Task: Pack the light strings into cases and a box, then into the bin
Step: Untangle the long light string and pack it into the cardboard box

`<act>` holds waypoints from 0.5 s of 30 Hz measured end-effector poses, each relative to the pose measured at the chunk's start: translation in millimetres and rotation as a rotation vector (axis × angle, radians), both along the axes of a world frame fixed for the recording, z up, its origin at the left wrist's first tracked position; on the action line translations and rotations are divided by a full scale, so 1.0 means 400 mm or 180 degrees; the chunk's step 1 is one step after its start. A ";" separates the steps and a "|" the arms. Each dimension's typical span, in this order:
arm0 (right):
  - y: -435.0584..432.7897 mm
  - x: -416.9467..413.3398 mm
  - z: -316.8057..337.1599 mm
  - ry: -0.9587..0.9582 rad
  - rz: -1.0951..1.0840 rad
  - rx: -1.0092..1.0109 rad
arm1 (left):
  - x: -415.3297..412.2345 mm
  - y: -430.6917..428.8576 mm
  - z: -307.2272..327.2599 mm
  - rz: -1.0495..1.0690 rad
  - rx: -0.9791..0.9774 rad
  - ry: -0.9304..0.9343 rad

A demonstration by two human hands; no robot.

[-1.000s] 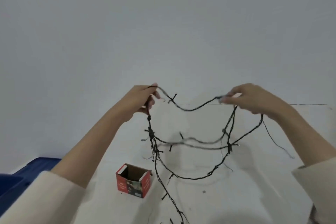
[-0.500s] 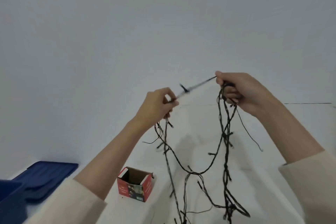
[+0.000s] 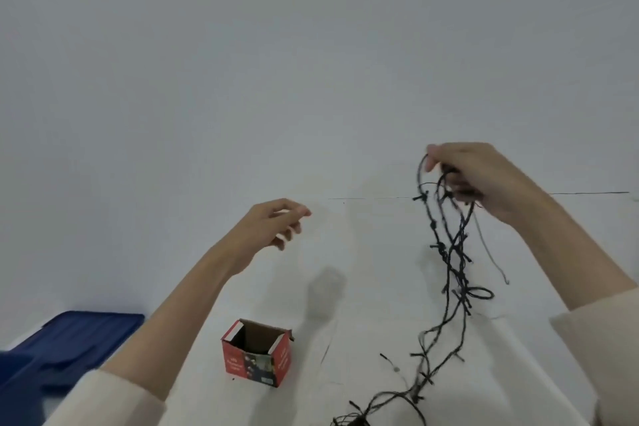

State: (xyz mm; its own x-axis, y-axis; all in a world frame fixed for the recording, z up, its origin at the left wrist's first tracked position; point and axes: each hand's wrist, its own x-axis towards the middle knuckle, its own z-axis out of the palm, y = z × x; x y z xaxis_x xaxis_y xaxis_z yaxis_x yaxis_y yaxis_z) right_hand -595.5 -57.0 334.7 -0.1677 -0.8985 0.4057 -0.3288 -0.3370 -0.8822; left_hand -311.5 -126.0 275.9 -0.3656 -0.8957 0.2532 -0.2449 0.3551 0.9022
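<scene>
My right hand (image 3: 484, 180) is raised over the white table and grips several loops of a black light string (image 3: 449, 263). The string hangs down from the hand and trails onto the table at the bottom edge of the view. My left hand (image 3: 273, 228) is in the air to the left of the string, fingers loosely spread, holding nothing. A small red cardboard box (image 3: 257, 353) stands open on the table below my left hand.
A blue bin lid (image 3: 76, 339) lies at the lower left, off the table's (image 3: 363, 270) left side. A plain grey wall fills the upper view. A thin pale wire end (image 3: 491, 252) dangles from the bundle under my right hand.
My left hand has let go of the string and moved left and down. My right hand now holds the gathered loops alone, and the string hangs straight below it.
</scene>
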 end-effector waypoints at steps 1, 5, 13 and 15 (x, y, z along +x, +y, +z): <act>0.001 0.020 -0.006 0.0372 0.0207 0.0109 | -0.026 0.009 0.008 -0.0096 -0.0081 0.0009; 0.004 0.075 -0.020 0.1009 0.0739 0.0349 | -0.158 0.051 0.033 -0.0757 -0.0210 -0.0037; 0.032 -0.001 -0.054 0.1145 0.0327 0.0485 | -0.161 0.057 -0.033 -0.0986 0.0460 -0.0562; 0.040 -0.026 -0.089 0.1234 0.0165 0.0583 | -0.118 0.048 -0.046 -0.0963 0.0601 -0.0616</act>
